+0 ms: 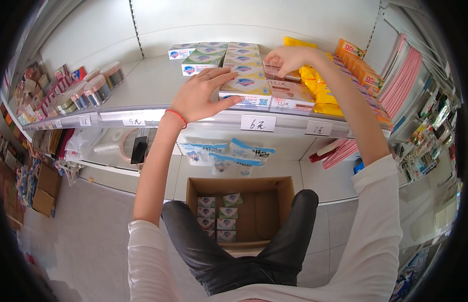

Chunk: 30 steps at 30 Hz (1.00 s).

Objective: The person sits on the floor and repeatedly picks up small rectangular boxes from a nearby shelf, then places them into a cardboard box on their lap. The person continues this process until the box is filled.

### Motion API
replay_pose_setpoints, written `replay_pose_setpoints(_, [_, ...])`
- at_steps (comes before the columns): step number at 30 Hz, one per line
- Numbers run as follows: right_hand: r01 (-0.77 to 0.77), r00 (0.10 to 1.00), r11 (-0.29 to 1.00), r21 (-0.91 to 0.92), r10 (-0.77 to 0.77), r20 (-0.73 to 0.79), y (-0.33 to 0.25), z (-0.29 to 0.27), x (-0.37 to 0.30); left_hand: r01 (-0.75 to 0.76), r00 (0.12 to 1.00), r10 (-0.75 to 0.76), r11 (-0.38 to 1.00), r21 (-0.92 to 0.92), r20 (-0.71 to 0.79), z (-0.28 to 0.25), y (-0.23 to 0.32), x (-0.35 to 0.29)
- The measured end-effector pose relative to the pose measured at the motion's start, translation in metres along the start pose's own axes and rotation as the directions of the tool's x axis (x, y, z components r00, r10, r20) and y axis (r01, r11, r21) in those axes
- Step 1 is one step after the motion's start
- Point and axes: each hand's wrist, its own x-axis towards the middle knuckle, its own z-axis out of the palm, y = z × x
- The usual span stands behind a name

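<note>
My left hand [205, 94] lies spread, its fingers apart, at the left end of the front yellow-and-white soap box [250, 86]. Behind that box runs a row of similar boxes, with green-and-white soap boxes [201, 64] to their left. Over the pink soap boxes, my right hand [290, 59] is bent down with curled fingers on a rear pink soap box [287, 76]; the hand partly hides this box. A front pink soap box [293, 93] sits at the shelf edge. Yellow packets [322, 93] lie just right of it, beneath my right forearm.
An open cardboard box [264, 189] with several green-and-white soap boxes stands between my knees. Clear jars [97, 89] are on the shelf's left. Orange boxes [367, 75] line its right side. Blue-and-white bags [251, 151] rest below. Price cards hang along the shelf edge [193, 123].
</note>
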Motion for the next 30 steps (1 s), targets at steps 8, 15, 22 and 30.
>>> replay_pose_setpoints(8, [0.165,0.939,0.980,0.111,-0.122,-0.322,-0.031,-0.035,-0.063,-0.010,1.000,0.010,1.000,-0.014,-0.004,0.004,-0.004,0.001])
replay_pose_setpoints(15, [0.226,0.966,0.969,-0.096,-0.236,-0.107,-0.058,-0.006,-0.089,-0.008,1.000,0.008,1.000,0.002,-0.015,0.002,-0.004,-0.003])
replay_pose_setpoints(22, [0.187,0.978,0.982,-0.035,-0.190,-0.086,-0.046,0.013,-0.083,0.020,1.000,-0.020,1.000,-0.008,0.009,0.006,-0.005,-0.001])
replay_pose_setpoints(30, [0.284,0.933,0.958,0.045,-0.265,-0.244,-0.041,0.013,-0.087,0.024,1.000,-0.024,0.999,0.025,0.010,0.009,-0.007,-0.003])
